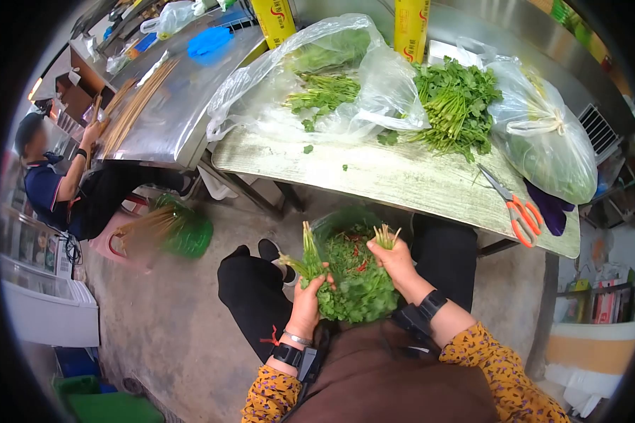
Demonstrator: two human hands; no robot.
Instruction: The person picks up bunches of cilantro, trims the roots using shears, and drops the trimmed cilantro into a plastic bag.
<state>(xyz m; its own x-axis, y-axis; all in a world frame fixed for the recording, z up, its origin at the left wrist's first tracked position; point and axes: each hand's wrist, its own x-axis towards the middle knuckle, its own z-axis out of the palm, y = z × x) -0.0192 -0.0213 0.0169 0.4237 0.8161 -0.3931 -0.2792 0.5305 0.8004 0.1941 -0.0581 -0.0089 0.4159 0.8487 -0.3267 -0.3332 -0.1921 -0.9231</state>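
My left hand (306, 304) is closed round a bunch of cilantro (308, 247), its cut stems pointing up. My right hand (399, 262) grips a second cilantro bunch (386, 235) by the stems. The leaves (360, 297) of the two bunches meet low between my hands, over my lap. Just beyond them, between my knees, are loose green scraps (346, 248) with some red bits; what holds them is mostly hidden.
On the table (317, 162) lie a cilantro pile (458, 106), an open plastic bag (261, 92) of greens, a tied bag (543, 134) and orange-handled scissors (521, 217). At left, a seated person (49, 176) handles sticks (137, 106). A green basket (194, 236) stands on the floor.
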